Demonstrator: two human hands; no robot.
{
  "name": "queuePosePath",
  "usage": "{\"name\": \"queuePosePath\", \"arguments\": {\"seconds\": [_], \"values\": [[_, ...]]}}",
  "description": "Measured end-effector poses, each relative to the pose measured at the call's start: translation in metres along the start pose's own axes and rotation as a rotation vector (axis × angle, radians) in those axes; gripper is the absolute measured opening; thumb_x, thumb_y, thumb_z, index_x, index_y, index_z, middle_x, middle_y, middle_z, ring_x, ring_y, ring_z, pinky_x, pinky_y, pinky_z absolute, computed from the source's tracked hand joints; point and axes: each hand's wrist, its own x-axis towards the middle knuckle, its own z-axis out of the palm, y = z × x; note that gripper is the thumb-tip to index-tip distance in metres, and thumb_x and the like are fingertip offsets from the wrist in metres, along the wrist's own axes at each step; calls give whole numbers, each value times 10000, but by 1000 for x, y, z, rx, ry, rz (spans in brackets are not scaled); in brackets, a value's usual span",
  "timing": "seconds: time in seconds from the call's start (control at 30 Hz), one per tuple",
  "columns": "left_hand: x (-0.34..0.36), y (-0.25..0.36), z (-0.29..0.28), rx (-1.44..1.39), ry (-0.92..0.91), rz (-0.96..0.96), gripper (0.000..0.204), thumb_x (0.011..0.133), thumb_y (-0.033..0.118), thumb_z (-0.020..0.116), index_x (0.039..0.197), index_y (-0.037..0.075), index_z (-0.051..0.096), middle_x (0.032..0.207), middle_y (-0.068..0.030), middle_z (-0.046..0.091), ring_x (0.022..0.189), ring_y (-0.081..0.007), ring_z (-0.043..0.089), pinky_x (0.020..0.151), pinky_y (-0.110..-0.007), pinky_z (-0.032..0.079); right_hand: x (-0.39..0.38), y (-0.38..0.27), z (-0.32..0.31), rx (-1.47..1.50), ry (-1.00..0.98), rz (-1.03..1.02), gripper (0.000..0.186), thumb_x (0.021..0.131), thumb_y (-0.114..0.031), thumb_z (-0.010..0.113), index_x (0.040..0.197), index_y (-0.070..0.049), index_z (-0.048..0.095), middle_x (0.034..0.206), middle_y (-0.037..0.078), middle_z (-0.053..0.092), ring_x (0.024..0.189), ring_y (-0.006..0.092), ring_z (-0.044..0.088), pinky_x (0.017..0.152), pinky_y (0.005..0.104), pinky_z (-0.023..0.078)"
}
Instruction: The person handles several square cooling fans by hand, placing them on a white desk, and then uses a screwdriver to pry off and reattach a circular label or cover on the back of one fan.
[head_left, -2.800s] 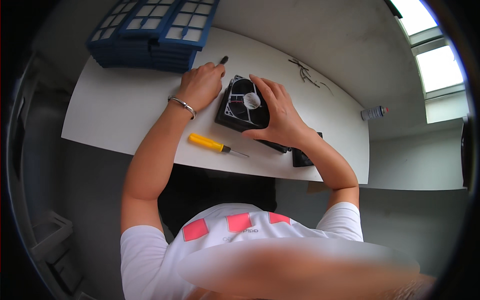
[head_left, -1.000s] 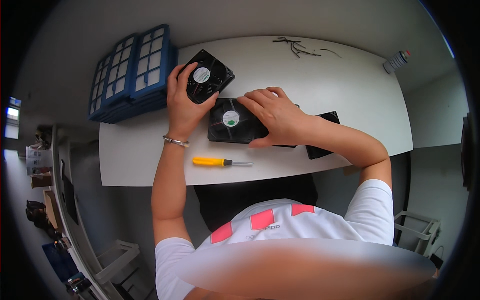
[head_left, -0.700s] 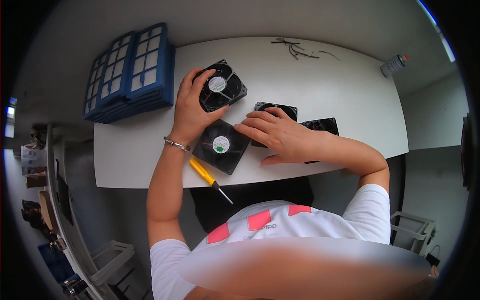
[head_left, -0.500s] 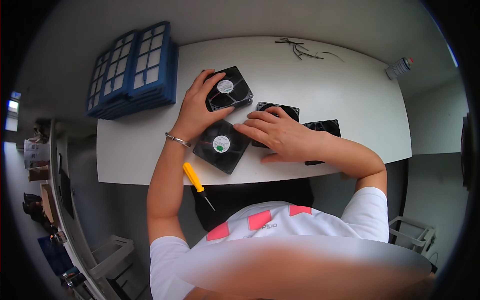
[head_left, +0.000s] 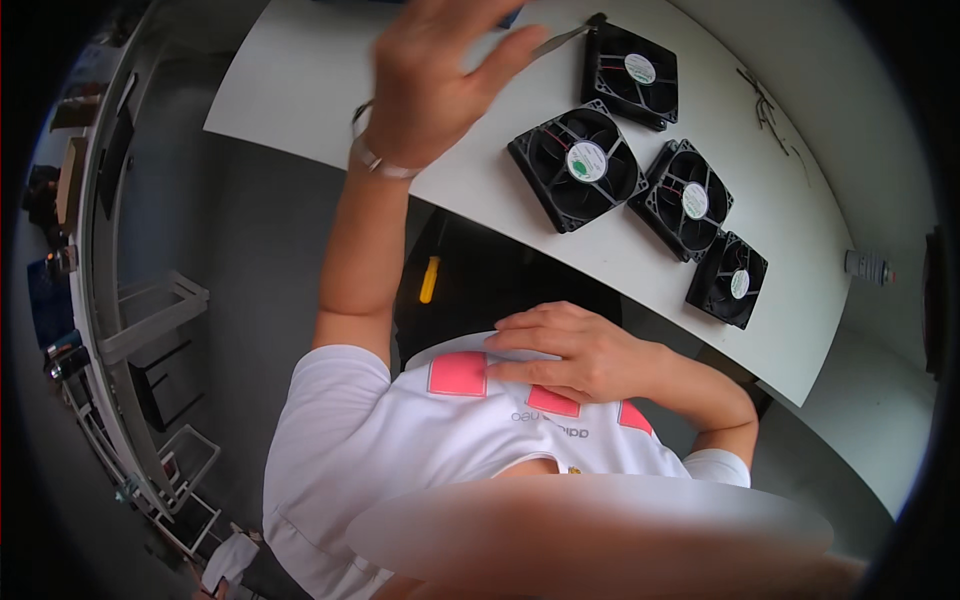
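My left hand [head_left: 430, 90] is raised over the table's left part, blurred, thumb spread away from the fingers; the fingertips run out of the top edge. Beside its thumb a thin greyish strip with a dark end [head_left: 570, 38] reaches to the far fan; I cannot tell what it is. My right hand [head_left: 565, 350] is in front of my shirt, fingers stretched, holding nothing. Square black cooling fans lie on the table: one far [head_left: 640, 70], one nearest the left hand [head_left: 586, 160], one right of it [head_left: 694, 200], and a smaller one [head_left: 739, 283] near the front edge.
A yellow-handled screwdriver [head_left: 430, 280] is on a dark surface below the front edge of the white table [head_left: 290, 95]. Black cables [head_left: 765, 110] lie at the far right, and a spray can [head_left: 868, 267] stands toward the right end. A blue piece [head_left: 511, 17] shows at the top edge.
The view has turned left. Both hands have left the fans: the left up and leftward, the right back to my chest. The screwdriver now points the other way, its handle toward me.
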Motion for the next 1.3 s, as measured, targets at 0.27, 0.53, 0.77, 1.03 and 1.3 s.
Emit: {"name": "queuePosePath", "arguments": {"seconds": [0.27,0.53,0.77,1.03,1.3], "values": [[-393,16,-34,-119,-572,-1382,505,1047,334,435,1415,-5,498,1438,-252,514,1349,-374,468,1134,-427,346,10,42,57,195,18,445,395,888,-27,651,1280,-61,611,1316,144,596,1199,333,595,1016,412,500],[-529,-15,-40,-173,-511,-1548,356,1030,159,450,1255,-34,647,1184,-183,700,1113,-283,657,963,-379,507,34,18,25,-12,-45,251,389,862,-24,690,1244,-82,643,1242,110,636,1057,304,632,902,402,524],[-432,-4,-67,-797,381,-2034,297,959,15,565,1242,-61,613,1162,-147,665,1083,-295,665,914,-347,570,0,-7,-16,-247,65,220,376,830,-7,709,1198,-72,665,1156,92,674,982,274,658,839,401,533],[-160,33,-172,-135,462,-1002,199,975,-40,568,1170,-17,600,1182,-112,647,1114,-221,660,940,-277,541,-62,-23,-71,-577,278,366,362,809,39,702,1152,-72,671,1142,83,660,1024,285,637,850,391,520],[-65,8,-107,-52,-68,-629,247,923,-54,622,1155,10,675,1143,-92,717,1018,-180,705,860,-287,579,-79,-38,-57,-621,321,404,320,773,55,723,1072,-59,711,1098,107,672,1029,318,629,844,405,525]]}}
